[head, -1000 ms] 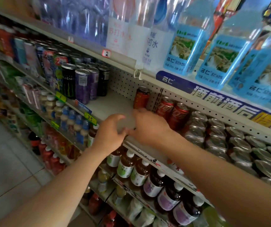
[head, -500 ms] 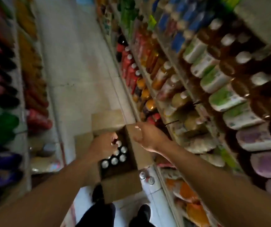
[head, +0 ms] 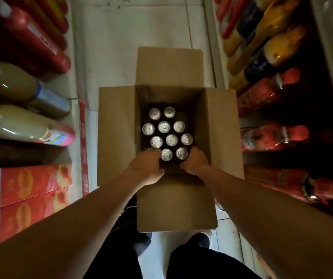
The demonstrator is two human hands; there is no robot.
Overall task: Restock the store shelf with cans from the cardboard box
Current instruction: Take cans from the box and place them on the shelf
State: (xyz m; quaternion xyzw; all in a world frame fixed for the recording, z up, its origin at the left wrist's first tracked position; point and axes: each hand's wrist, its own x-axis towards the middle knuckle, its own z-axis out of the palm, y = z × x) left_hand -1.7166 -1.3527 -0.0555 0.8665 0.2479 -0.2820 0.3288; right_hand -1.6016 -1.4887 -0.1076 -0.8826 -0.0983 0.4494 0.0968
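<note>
Ten silver-topped cans [head: 164, 127] stand in our open brown cardboard box [head: 117, 137]. Our left hand [head: 148, 165] and right hand [head: 194, 161] reach inside; we cannot tell whether their fingers grip anything.

head view: single, worn on the head | faces: straight down the aisle floor [head: 121, 33] | near: both forearms reach in from the bottom edge | centre: open cardboard box [head: 117, 137] | sides: shelves at both edges | shared: none

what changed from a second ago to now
Both hands left the shelf and dropped into the cardboard box on the floor. The left hand and right hand now reach among the cans at the near row; whether either grips one is hidden. The box stays open.
</note>
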